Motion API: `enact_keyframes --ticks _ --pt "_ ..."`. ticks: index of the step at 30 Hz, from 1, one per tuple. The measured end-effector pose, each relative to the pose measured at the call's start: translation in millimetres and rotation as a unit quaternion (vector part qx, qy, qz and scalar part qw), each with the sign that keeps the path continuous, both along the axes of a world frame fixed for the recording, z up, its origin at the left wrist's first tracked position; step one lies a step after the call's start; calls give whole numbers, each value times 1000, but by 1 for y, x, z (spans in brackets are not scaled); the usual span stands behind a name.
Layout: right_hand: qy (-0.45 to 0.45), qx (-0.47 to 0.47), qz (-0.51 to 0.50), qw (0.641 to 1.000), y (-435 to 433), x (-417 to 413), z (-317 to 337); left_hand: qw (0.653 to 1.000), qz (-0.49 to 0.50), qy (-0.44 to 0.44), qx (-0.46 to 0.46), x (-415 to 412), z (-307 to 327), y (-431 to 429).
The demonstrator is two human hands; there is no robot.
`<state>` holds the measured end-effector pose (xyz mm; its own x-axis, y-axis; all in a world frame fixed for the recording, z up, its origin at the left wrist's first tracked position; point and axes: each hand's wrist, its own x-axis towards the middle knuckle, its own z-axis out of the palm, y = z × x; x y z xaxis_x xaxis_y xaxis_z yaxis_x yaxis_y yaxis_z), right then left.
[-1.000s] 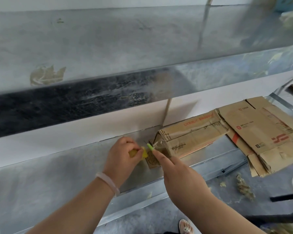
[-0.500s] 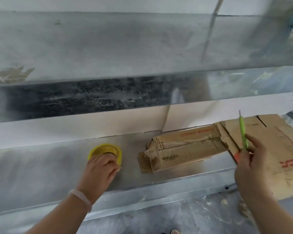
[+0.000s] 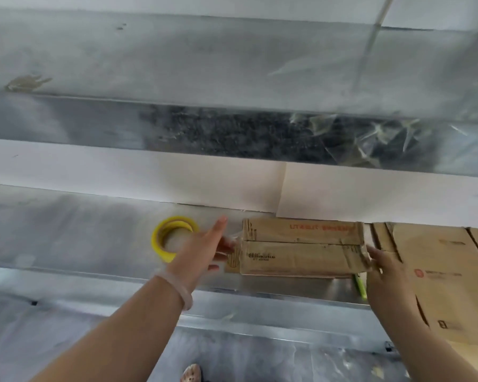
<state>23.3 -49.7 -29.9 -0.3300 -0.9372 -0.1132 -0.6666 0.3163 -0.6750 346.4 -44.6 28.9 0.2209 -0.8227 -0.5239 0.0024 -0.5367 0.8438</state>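
Two-handed handling of a folded brown cardboard carton (image 3: pixel 301 249), which lies flat on a grey galvanised metal shelf (image 3: pixel 80 230), long side toward the viewer. The left hand (image 3: pixel 202 252) meets the carton's left end with fingers straight and spread, holding nothing. The right hand (image 3: pixel 389 274) is set against the right end; its back faces the camera, so whether its fingers curl round the edge cannot be told. A yellow roll of adhesive tape (image 3: pixel 160 238) lies just behind the left hand. A slim green cutter (image 3: pixel 360 286), apparently a knife though blurred, lies on the shelf near the right hand. Flattened brown cardboard sheets (image 3: pixel 439 257) lie to the right. The step in hand is judged to be bracketing the carton by both ends. The next move calls for an even grip at each end and a lift or turn clear of roll and cutter.
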Motion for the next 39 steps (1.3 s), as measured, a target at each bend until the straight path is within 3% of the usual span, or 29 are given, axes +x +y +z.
enact_keyframes --ticks 2,4,7,9,15,19,28,39 --pt "-187 -46 -46 980 -7 4 20 999 13 52 10 -9 2 -2" --pt "-275 -13 -23 961 -13 13 42 996 24 89 -7 -17 0 -2" --pt "-182 50 47 981 -15 28 60 984 55 171 -4 -23 2 -3" --pt "-170 58 63 982 -18 30 59 978 67 198 29 -21 6 -3" --pt "-183 42 65 980 -22 32 62 991 -23 71 107 -10 16 -5" --pt "-177 40 66 981 -22 32 63 988 -42 59 138 -8 15 -5" --pt "-147 39 68 986 -27 32 57 968 50 230 87 -5 6 -5" --pt "-147 55 67 985 -32 33 60 970 64 232 -14 -13 -11 -4"
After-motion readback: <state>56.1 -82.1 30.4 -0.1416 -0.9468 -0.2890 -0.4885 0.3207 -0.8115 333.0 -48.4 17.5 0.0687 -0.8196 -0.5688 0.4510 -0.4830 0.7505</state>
